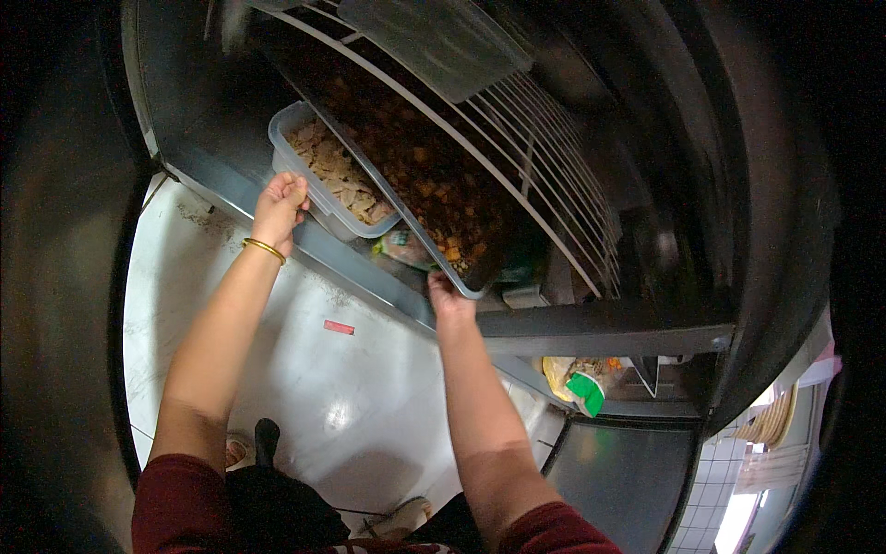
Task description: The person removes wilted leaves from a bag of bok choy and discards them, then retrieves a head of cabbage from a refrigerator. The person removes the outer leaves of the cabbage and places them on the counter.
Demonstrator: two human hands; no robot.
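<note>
My left hand (pixel 282 201), with a gold-coloured bangle at the wrist, has its fingers curled at the near rim of a translucent plastic container (pixel 337 220). Pale sliced food, which looks like cooked meat (pixel 339 170), fills that container. My right hand (pixel 451 296) grips the near corner of a large tray (pixel 387 187) from below, its fingers partly hidden. Dark brown food in chunks (pixel 450 208) covers the tray, which overlaps the container's far side. Both vessels are inside a dark refrigerator compartment, beneath a wire shelf (pixel 443 131).
A bagged item (pixel 405 249) lies between container and tray. The metal cabinet ledge (pixel 360 277) runs along the front. On the wire shelf sits another translucent container (pixel 443 48). Lower right, a bag with a green patch (pixel 585 391) pokes out above a dark door panel (pixel 623 478).
</note>
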